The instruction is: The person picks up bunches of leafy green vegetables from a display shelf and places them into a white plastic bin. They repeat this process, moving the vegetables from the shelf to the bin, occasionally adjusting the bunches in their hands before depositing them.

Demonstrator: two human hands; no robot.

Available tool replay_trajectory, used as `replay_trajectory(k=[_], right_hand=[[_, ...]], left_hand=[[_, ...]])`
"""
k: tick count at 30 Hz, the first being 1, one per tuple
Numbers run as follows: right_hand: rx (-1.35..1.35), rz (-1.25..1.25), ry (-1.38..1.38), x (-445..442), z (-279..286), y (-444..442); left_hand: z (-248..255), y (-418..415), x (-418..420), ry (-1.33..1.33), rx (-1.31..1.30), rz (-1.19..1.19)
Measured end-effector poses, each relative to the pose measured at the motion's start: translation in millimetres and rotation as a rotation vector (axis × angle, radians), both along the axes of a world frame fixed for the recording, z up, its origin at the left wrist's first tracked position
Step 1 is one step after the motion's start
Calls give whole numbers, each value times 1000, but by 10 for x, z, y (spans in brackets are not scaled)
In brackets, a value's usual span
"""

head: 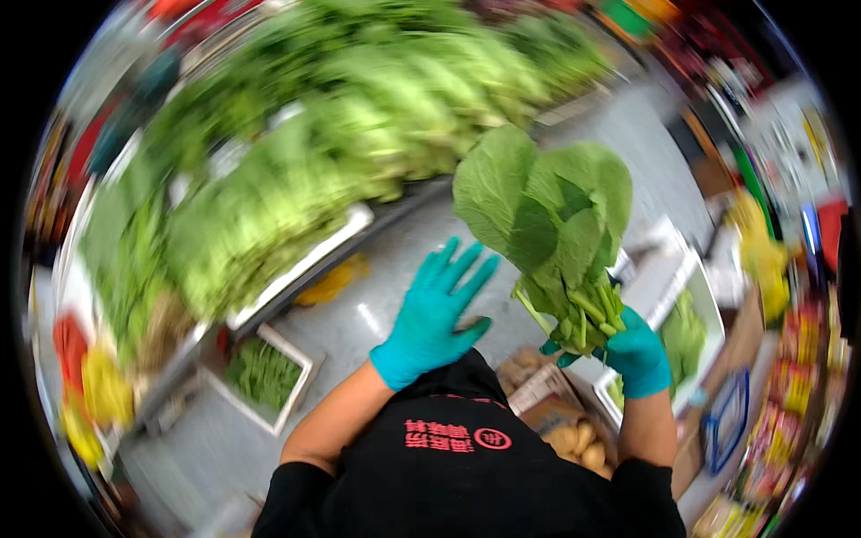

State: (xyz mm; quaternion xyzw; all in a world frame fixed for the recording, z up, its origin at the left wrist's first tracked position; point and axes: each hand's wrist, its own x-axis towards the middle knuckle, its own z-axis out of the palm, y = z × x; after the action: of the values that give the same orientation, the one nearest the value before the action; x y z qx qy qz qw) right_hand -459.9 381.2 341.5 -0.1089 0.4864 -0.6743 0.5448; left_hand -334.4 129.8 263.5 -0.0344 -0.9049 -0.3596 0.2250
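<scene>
A bunch of leafy greens (548, 222) with broad leaves is held by its stems in my right hand (639, 353), which wears a teal glove. The leaves point away from me, and the cut stem ends show near my fingers. My left hand (434, 313), gloved in the same teal, hovers to the left of the bunch, fingers spread and nothing in it. Ahead and to the left, a display stand carries rows of leafy vegetables (249, 242), blurred, with their pale stem ends facing me.
A white foam box (716, 316) holding greens stands at my right. Beside it are tan potato-like produce (578, 444) and a blue-framed object (726, 420). Under the stand's edge sits a foam crate (306, 376) of greens. Packaged goods (794, 376) line the far right. Yellow bags (107, 383) hang at left.
</scene>
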Motion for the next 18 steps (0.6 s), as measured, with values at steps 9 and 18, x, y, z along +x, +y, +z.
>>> replay_trajectory(k=[9,18], right_hand=[[-61,834,-215,1791,-464,-3188],[56,1466,-515,3864,-1239,-4861]], left_hand=[[-207,-1279,2856,-125,-120,695],[-421,-1009,4615,-350,-52,1509]])
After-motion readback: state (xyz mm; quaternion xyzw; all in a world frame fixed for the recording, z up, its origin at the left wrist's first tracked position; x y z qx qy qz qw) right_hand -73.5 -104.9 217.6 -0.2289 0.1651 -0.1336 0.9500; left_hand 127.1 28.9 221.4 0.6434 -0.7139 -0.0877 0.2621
